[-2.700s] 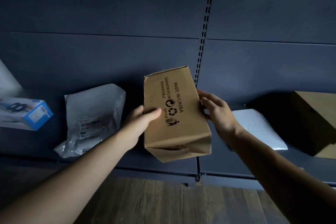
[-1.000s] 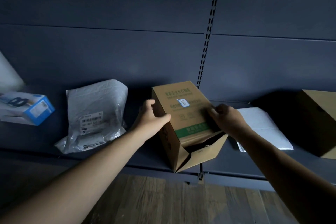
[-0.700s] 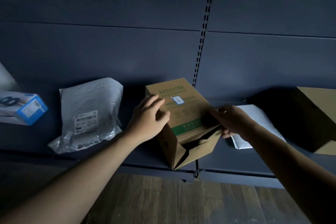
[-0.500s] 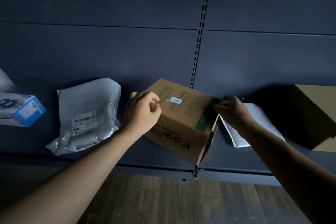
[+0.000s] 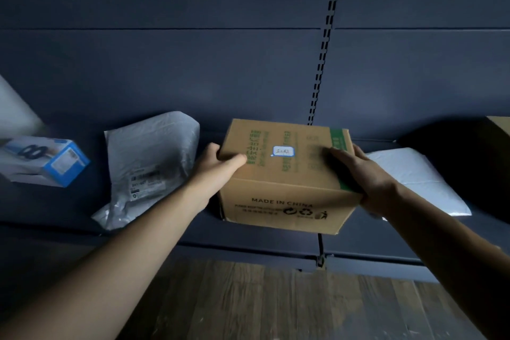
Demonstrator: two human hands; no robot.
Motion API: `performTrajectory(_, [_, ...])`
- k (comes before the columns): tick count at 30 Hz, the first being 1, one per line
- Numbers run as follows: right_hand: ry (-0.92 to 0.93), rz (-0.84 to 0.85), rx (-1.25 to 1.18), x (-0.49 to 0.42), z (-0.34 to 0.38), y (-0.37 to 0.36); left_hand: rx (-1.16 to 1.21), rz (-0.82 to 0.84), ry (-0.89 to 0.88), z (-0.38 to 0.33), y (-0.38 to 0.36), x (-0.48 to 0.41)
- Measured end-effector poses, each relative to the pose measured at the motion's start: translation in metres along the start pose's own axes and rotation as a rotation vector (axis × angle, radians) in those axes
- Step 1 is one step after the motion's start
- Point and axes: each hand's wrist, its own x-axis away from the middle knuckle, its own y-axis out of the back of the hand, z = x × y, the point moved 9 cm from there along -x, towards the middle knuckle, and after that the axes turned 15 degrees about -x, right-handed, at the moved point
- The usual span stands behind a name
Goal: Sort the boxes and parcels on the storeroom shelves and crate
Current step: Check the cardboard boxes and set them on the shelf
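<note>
This is looking like a storeroom: dark metal racking is running along the wall, its back panels (image 5: pixel 165 69) meeting at a slotted upright (image 5: pixel 323 63), and parcels are lying loose on the shelf (image 5: pixel 55 207): a grey bag (image 5: pixel 149 157), a blue box (image 5: pixel 47 160), a white mailer (image 5: pixel 414 176) and a carton (image 5: pixel 284 174), above a plank floor (image 5: pixel 276 298).

Dim bluish light over dark slate-blue back panels (image 5: pixel 165 63) filling the upper half from 9 to 3 o'clock, split by a black slotted upright (image 5: pixel 324 50) dropping from 1 o'clock toward centre, a matching dark shelf (image 5: pixel 248 247) just below centre, brown wood-plank floor (image 5: pixel 276 301) at 6 o'clock.
</note>
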Motion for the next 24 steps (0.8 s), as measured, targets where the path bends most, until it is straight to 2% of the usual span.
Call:
performTrajectory(4, [0.078,0.011,0.075,-0.004,0.005,0.003,0.099,-0.011,0.008,0.001,0.001,0.008])
performTrajectory(9, [0.274,-0.135,0.39,0.006,0.023,0.009,0.179,-0.046,0.069,0.007,0.002,0.029])
performTrajectory(12, [0.309,-0.189,0.45,0.028,0.032,0.008,0.17,-0.085,0.114,0.0,0.009,0.048])
performTrajectory(20, [0.176,-0.278,0.502,0.131,0.078,0.045,0.04,0.005,0.075,-0.074,0.014,0.146])
performTrajectory(24, [0.11,-0.419,0.517,0.213,0.137,0.082,-0.063,0.092,0.037,-0.138,0.009,0.209])
